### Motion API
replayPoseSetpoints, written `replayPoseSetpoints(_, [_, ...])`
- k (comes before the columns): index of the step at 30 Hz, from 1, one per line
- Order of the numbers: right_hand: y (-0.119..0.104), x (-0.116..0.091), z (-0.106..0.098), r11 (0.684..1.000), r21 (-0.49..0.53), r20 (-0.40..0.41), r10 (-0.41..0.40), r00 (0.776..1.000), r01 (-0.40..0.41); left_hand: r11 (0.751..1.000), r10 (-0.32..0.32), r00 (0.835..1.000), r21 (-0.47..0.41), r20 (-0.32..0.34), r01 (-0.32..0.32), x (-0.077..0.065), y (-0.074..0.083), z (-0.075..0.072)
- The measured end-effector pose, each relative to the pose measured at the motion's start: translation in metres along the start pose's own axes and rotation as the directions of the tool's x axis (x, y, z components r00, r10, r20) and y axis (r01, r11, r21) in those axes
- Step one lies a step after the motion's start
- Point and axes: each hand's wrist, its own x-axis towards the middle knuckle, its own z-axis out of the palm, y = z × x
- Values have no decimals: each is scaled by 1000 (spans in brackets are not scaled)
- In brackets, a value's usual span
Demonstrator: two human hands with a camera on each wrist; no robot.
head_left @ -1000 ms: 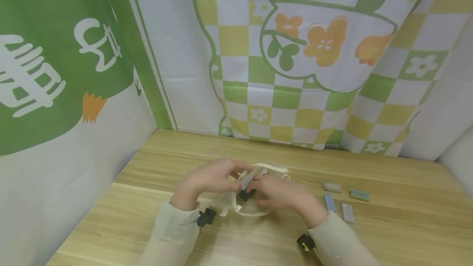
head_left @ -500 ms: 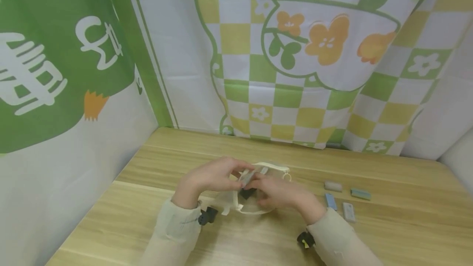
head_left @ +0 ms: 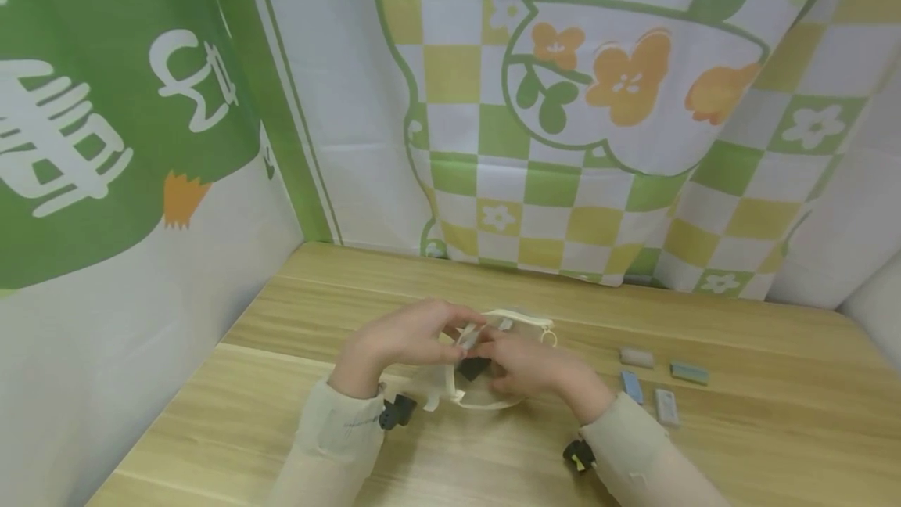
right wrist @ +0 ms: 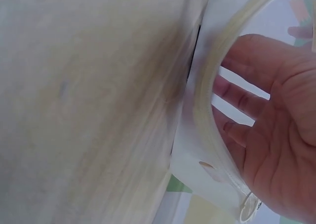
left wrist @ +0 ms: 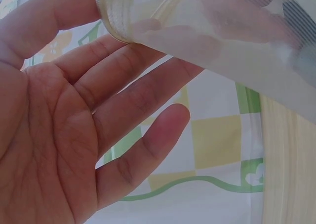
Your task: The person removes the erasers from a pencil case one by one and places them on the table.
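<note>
And here, in the near middle of the wooden table (head_left: 774,429), a translucent zip pouch (head_left: 519,316) is seen with its mouth spread. Its left rim is pinched by the left hand (head_left: 415,335), thumb set against fingers, the little finger held clear. From the right, the mouth is entered by the right hand (head_left: 524,366); its fingertips are hidden, so whether anything is gripped there cannot be told. Inside, a dark object (head_left: 473,368) is glimpsed between the hands. Well to the right, four small pieces are laid out: a beige one (head_left: 637,357) and a green one (head_left: 689,373) farther off, a blue one (head_left: 631,386) and a light grey one (head_left: 666,407) nearer.
</note>
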Motion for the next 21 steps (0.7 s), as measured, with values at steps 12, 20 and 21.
replayPoseSetpoints(12, [2, 2, 6, 1000, -20, -54, -15, 998, 14, 1000, 18, 1000, -19, -2, -18, 0, -1, 0])
replayPoseSetpoints(20, [5, 2, 7, 1000, -8, -48, -7, 999, 7, 998, 22, 1000, -52, -2, -22, 0, -3, -1])
replayPoseSetpoints(21, [5, 2, 6, 1000, -7, -45, -8, 999, 8, 998, 18, 1000, -53, -4, -18, 0, -3, -1])
